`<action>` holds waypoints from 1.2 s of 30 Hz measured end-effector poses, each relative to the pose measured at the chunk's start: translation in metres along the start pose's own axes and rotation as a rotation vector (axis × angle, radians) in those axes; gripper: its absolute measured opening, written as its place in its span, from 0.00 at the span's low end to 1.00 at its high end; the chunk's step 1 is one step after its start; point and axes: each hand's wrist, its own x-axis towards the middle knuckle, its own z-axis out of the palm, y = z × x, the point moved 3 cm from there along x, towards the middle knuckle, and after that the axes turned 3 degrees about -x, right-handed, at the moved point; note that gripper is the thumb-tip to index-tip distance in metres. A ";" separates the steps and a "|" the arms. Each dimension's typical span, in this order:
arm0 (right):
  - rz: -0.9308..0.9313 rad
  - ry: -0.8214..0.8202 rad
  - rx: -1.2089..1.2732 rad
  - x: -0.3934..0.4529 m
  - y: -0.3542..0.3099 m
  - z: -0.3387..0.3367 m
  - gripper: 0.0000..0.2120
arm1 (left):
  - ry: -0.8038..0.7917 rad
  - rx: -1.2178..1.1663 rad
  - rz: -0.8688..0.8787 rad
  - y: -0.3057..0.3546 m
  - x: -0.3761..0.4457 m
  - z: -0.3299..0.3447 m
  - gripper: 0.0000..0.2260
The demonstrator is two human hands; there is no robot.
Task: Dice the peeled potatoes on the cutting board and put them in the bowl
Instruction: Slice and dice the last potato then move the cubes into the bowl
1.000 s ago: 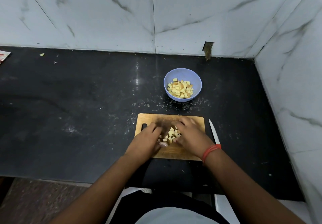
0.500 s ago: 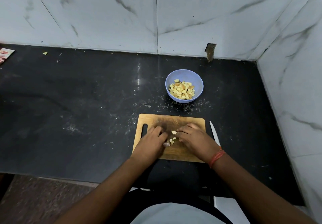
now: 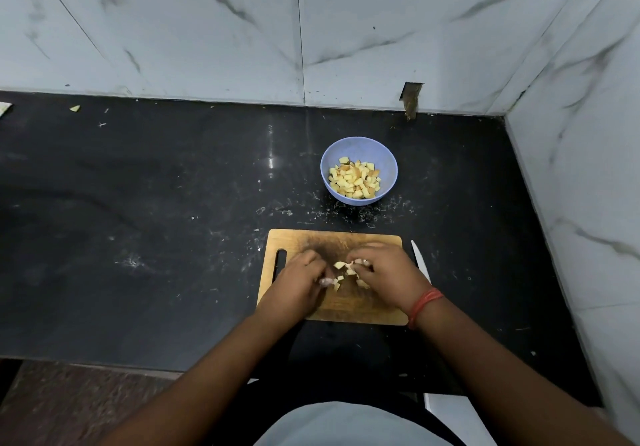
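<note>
I see both hands (image 3: 298, 289) (image 3: 388, 279) now closed in tighter, cupping potato cubes (image 3: 341, 265) mid-board (image 3: 367, 310); pile looks smaller than before. Bowl (image 3: 358, 147) at 12 o'clock gets them next, I think; knife (image 3: 420, 262) idle at 3.

one bowl (image 3: 358, 171), one cutting board (image 3: 349, 308), one knife (image 3: 420, 261), two hands

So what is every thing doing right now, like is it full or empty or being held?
left hand: on the board, fingers curled around potato cubes
right hand: on the board, fingers curled around potato cubes
potato cubes: small pile between the hands, on the board
cutting board: flat on the counter
bowl: upright, partly filled with diced potato
knife: lying on the counter, not held
</note>
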 end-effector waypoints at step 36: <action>0.065 -0.184 -0.181 -0.017 0.002 -0.010 0.17 | -0.321 0.113 -0.271 0.012 -0.003 -0.033 0.18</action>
